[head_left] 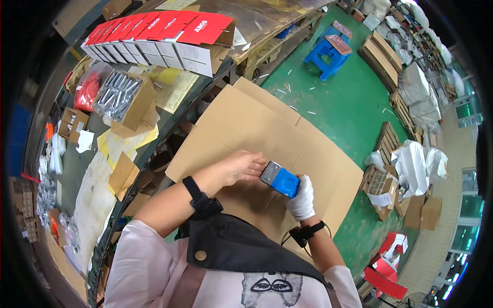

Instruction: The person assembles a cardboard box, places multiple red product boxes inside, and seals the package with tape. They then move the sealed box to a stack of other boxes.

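A flat blue, box-shaped tool [283, 183] with a grey metal end and a round raised mark is in my right hand [302, 199]. That hand wears a white glove and is closed around the tool's right end; its exact kind I cannot make out. My bare left hand [244, 168] is just left of the metal end, fingers stretched out, holding nothing. Whether its fingertips touch the tool I cannot tell. Beneath both hands lies a large brown cardboard sheet [221, 128], with a crease and a second layer at its far edge.
On the workbench [97, 192] at left stand a row of red and white boxes [197, 56] and an open carton of metal tubes [136, 102]. Blue stools [323, 59] are on the green floor ahead. Wrapped goods [411, 167] and a torn red carton [385, 264] are at right.
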A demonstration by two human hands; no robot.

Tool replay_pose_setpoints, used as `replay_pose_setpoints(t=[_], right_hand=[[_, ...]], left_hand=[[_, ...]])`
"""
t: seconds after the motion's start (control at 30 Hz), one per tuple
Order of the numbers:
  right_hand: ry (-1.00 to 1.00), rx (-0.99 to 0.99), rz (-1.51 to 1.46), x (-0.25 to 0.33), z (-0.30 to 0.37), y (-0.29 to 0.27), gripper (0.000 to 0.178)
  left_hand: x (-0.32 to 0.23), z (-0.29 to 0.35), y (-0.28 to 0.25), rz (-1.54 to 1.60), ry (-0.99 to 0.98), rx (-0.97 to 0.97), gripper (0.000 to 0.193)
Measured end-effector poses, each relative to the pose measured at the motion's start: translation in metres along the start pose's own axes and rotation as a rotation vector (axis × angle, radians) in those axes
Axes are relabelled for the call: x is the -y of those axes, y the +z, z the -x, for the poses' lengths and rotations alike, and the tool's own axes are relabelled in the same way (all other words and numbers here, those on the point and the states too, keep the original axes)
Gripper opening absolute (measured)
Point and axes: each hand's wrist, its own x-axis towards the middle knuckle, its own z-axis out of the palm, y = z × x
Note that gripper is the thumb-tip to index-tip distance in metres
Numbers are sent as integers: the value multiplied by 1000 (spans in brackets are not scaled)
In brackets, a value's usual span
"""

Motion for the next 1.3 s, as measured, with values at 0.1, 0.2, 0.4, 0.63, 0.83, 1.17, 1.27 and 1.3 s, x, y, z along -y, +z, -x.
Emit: replay_pose_setpoints(t=[0.1, 0.2, 0.4, 0.63, 0.83, 1.17, 1.27, 1.3], right_hand=[[-17, 24, 50, 3, -3, -1, 41], [-60, 91, 118, 13, -15, 0, 41], [-152, 307, 216, 83, -72, 20, 62], [-252, 406, 396, 160, -132, 74, 62], [-202, 558, 315, 175, -150, 61, 62], [383, 1132, -528, 111, -182, 67, 40], [412, 1090, -536, 75, -153, 42, 46], [389, 1087, -541, 71, -144, 30, 47]], left_hand=[[0, -14, -5, 57, -105, -72, 29], [24, -46, -19, -74, -32, -125, 20], [-9, -38, -138, -328, 589, -410, 15], [-21, -51, -251, -748, 554, -898, 19], [16, -97, -280, -1090, 653, -915, 34], [-36, -56, -186, -952, 252, -719, 69], [-54, -27, -130, -931, 129, -849, 71], [-31, -36, -138, -1203, 311, -1130, 68]])
